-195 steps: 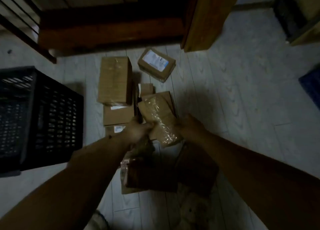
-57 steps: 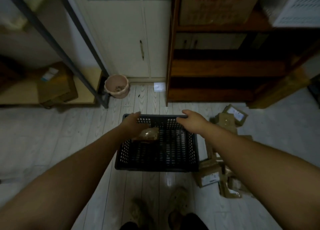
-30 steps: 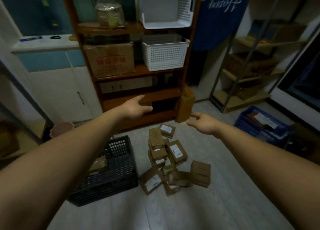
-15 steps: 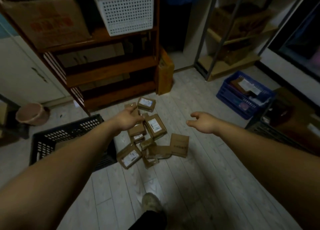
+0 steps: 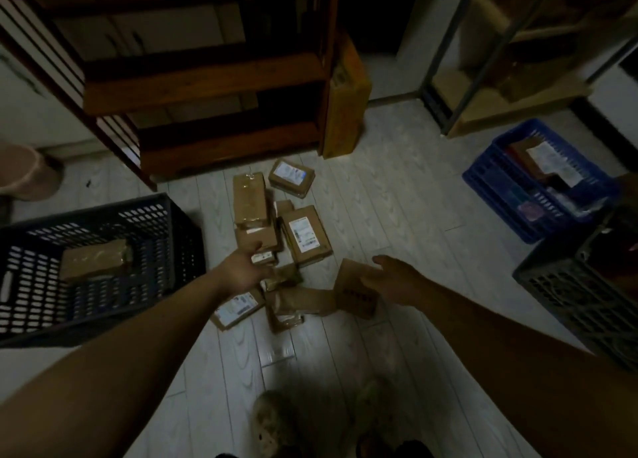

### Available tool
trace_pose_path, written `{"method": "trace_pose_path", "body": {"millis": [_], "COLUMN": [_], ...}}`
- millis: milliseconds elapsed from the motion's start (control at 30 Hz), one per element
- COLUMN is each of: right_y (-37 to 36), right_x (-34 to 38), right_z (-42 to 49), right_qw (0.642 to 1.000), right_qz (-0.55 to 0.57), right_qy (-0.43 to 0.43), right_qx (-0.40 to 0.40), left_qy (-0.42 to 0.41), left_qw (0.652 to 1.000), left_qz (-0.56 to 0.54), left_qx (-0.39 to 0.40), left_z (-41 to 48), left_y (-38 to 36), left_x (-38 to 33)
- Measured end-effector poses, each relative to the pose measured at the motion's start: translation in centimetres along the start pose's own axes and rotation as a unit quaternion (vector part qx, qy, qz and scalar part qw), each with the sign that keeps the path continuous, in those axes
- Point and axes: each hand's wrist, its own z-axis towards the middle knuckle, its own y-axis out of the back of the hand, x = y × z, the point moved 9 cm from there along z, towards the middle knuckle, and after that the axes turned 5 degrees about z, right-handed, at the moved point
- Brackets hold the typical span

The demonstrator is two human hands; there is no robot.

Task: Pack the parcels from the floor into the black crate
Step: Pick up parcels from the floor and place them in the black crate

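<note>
The black crate (image 5: pixel 162 212) stands on the floor at the left, with one taped brown parcel (image 5: pixel 93 262) lying inside it. Several brown parcels (image 5: pixel 303 233) lie in a pile on the pale floor at the centre. My left hand (image 5: pixel 241 271) reaches down over the near left part of the pile, fingers relaxed, holding nothing. My right hand (image 5: pixel 393 278) hovers with loose fingers at the right edge of a flat brown parcel (image 5: pixel 354 297); I cannot tell if it touches it.
A dark wooden shelf unit (image 5: pixel 207 88) stands behind the pile, with a yellow carton (image 5: pixel 345 102) leaning at its right. A blue crate (image 5: pixel 531 181) with items and a dark crate (image 5: pixel 587 285) sit at the right. A pink bucket (image 5: pixel 24 171) is at the far left. My feet (image 5: pixel 272 419) are below.
Both hands have come down and closer to the pile of parcels; the left now hangs over its near part, the right beside the flat parcel. The view has tilted down.
</note>
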Motion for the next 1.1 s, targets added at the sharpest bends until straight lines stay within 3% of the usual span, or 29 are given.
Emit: {"method": "trace_pose_path", "body": {"millis": [133, 200, 267, 467, 567, 667, 733, 867, 967, 1100], "right_y": [-4.9, -7.7, -11.1, -22.9, -25.2, -25.4, -24.6, -19.0, -12.8, -5.4], "right_x": [-3.0, -4.9, -7.0, -13.5, -14.4, -14.2, -13.2, -8.9, -3.6, 3.5], "right_z": [9.1, 14.2, 19.0, 29.2, 31.4, 31.5, 30.5, 26.4, 20.5, 11.8], "right_qw": [0.995, 0.986, 0.973, 0.950, 0.924, 0.915, 0.926, 0.979, 0.978, 0.956], "right_qz": [-0.060, -0.118, -0.186, -0.274, -0.343, -0.339, -0.297, -0.045, 0.092, 0.259], "right_qy": [0.075, 0.116, 0.135, 0.129, 0.170, 0.211, 0.230, 0.192, 0.183, 0.139], "right_qx": [0.007, -0.019, -0.033, 0.078, 0.023, -0.052, -0.040, 0.047, 0.046, -0.012], "left_qy": [-0.021, -0.019, -0.032, -0.010, -0.038, -0.060, -0.073, -0.090, -0.025, 0.041], "left_qw": [0.989, 0.959, 0.938, 0.952, 0.964, 0.982, 0.987, 0.996, 0.985, 0.942], "left_qz": [0.145, 0.280, 0.342, 0.304, 0.263, 0.172, 0.130, 0.016, -0.173, -0.327], "left_qx": [-0.003, -0.027, -0.037, 0.035, 0.009, -0.046, -0.055, -0.020, 0.002, -0.061], "left_z": [7.5, 11.1, 14.6, 22.7, 24.6, 24.8, 23.9, 20.0, 14.9, 7.7], "left_y": [-5.5, -8.2, -11.2, -19.1, -20.8, -20.2, -18.8, -14.2, -9.6, -2.1], "left_x": [6.7, 10.4, 13.6, 23.3, 25.2, 25.0, 23.9, 19.8, 16.7, 11.6]}}
